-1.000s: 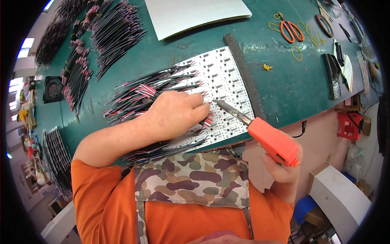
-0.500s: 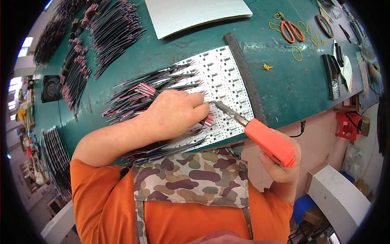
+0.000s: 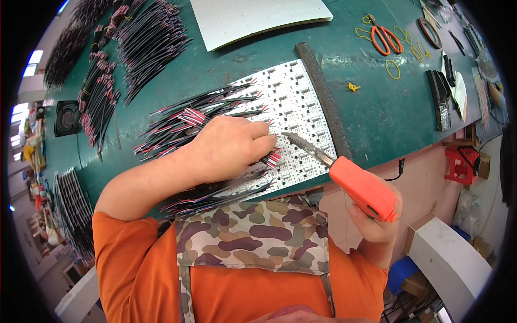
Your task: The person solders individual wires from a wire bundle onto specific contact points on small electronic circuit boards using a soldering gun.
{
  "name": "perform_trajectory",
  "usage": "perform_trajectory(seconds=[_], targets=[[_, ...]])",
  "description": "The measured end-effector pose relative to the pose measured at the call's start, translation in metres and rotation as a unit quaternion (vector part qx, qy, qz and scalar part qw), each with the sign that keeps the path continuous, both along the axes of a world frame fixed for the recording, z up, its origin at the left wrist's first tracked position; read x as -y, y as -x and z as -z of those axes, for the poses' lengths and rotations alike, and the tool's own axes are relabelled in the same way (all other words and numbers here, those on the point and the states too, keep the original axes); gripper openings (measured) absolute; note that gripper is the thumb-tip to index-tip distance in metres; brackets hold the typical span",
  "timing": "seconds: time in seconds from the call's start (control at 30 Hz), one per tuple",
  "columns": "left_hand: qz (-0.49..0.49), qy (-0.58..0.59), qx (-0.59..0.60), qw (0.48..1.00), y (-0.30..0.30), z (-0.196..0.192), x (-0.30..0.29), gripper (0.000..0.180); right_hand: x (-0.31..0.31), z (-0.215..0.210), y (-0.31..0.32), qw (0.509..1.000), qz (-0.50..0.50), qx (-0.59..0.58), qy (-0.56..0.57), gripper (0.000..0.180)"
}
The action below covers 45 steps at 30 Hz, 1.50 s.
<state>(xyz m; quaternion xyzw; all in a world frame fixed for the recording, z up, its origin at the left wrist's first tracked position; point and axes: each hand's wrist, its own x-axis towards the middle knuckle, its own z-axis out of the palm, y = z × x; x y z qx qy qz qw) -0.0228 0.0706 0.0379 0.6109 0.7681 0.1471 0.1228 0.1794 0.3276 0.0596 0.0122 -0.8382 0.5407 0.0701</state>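
Note:
My left hand [image 3: 232, 144] is closed around a bunch of short black-sleeved wires [image 3: 274, 159], whose red and white ends stick out beside the fingers. Its fingertips are low over a white circuit board panel [image 3: 301, 102] with rows of small dark parts. In my right hand [image 3: 377, 223] is a soldering iron [image 3: 362, 187] with a red handle. The dark iron tip points left over the panel, a little apart from my left fingertips. More black wires [image 3: 183, 110] lie along the panel's left part, their ends on its rows. My left hand hides some of them.
A dark bar [image 3: 323, 97] lies along the panel's right edge. Behind is a white sheet stack [image 3: 258, 21]. Wire bundles [image 3: 151, 48] cover the green table's [image 3: 371, 107] far left. Orange-handled scissors [image 3: 386, 40], yellow bands [image 3: 393, 69] and a black holder [image 3: 439, 99] lie right.
The soldering iron's tip has drawn back slightly to the right, away from my left fingertips; my right hand moved with it. My left hand has barely shifted.

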Motion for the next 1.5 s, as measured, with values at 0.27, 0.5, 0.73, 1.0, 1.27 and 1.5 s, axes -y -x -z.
perform_trajectory(seconds=[0.27,0.5,0.73,1.0,1.27,1.5], targets=[[0.012,0.014,0.017,1.0,0.004,0.0,-0.001,0.012,0.006,-0.002,0.003,1.0,0.0,0.022,-0.009,0.033],[0.01,0.023,0.021,0.999,0.004,-0.002,-0.002,0.012,0.006,-0.002,0.001,1.0,-0.018,0.013,-0.013,0.039],[0.013,0.018,0.021,1.0,0.004,-0.001,-0.001,0.013,-0.003,-0.005,-0.006,0.999,-0.002,0.035,0.01,0.044],[0.028,-0.016,0.007,0.999,0.006,0.003,-0.001,0.027,0.003,-0.006,-0.002,1.0,-0.004,0.014,-0.013,0.042],[0.023,0.01,0.006,1.0,0.002,-0.001,-0.001,0.013,0.006,-0.004,-0.002,1.0,-0.01,0.016,-0.003,0.039],[0.021,0.012,0.001,1.0,0.001,-0.002,-0.001,0.011,0.004,-0.005,-0.002,0.999,-0.032,0.007,-0.027,0.046]])
